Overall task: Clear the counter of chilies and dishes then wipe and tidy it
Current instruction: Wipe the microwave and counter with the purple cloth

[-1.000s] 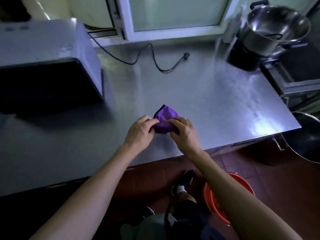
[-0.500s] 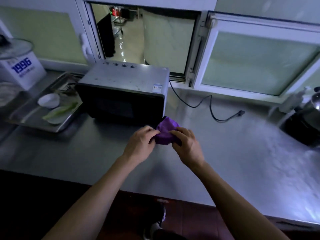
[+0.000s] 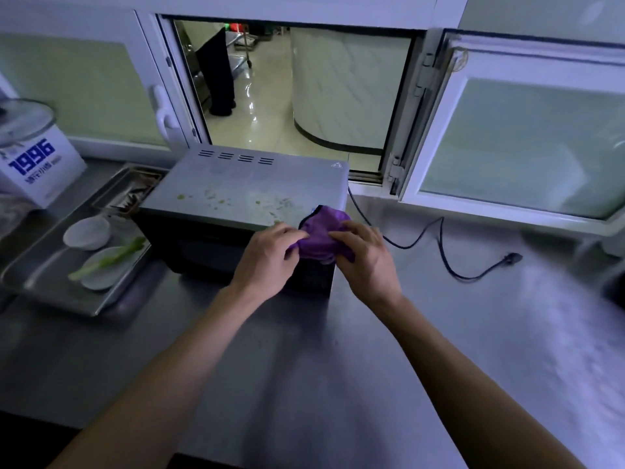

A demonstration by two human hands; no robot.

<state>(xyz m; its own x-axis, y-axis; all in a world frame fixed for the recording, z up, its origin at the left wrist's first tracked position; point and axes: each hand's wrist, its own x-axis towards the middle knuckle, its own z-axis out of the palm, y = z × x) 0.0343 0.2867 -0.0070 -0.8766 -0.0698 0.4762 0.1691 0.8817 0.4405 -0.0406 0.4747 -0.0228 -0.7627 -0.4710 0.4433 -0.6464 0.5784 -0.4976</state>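
The left hand (image 3: 267,262) is pinching one side of a purple cloth (image 3: 323,233), fingers curled into its folds, while the right hand (image 3: 367,262) is gripping the other side the same way. The cloth is bunched into a soft, rumpled wad with a dark stitched hem showing along its upper edge, and it is sitting at the front right corner of the microwave (image 3: 243,198), partly over the top panel and partly over the dark front.

The microwave's top is smooth grey metal, flecked with small green scraps, with vent slots running along its back edge. It is standing on a brushed steel counter (image 3: 473,350) whose surface is giving off dull streaked reflections. A black power cord (image 3: 443,252) is lying in loose curves toward the counter's back edge, unplugged. Near the counter's left edge a rectangular steel tray (image 3: 40,282) is holding a round white bowl (image 3: 87,233) and a white plate (image 3: 101,270) with a pale green vegetable strip (image 3: 115,260) across it. A white box (image 3: 37,167) printed "1996" is standing at the back left corner.
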